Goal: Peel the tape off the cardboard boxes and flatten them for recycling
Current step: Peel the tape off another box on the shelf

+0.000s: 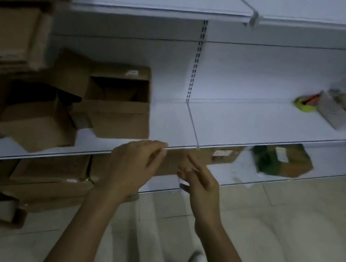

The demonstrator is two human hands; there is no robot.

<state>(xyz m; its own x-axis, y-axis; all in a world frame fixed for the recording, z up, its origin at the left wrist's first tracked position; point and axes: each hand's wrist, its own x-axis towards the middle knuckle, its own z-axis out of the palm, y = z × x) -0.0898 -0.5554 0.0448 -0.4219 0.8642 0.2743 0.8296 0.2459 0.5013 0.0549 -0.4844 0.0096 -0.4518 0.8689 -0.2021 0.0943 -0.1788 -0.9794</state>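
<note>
My left hand (133, 165) and my right hand (201, 185) are raised close together in front of the middle shelf's edge (187, 147). My left thumb and forefinger pinch a thin pale edge, seemingly clear tape (184, 183). The tape shows best as a glossy scrap by my right thumb, which holds it with the curled lower fingers; the right forefinger points up-left. An open cardboard box (118, 102) stands on the shelf to the left, with a second open box (32, 116) beside it. Another box (222, 155) lies on the lower shelf behind my hands.
Flattened cardboard (11, 21) is stacked at the top left. More boxes (48, 176) sit on the bottom shelf at the left, and a green-printed box (282, 158) at the right. A tape roll and odds and ends (306, 103) lie on the shelf's far right. The floor is tiled.
</note>
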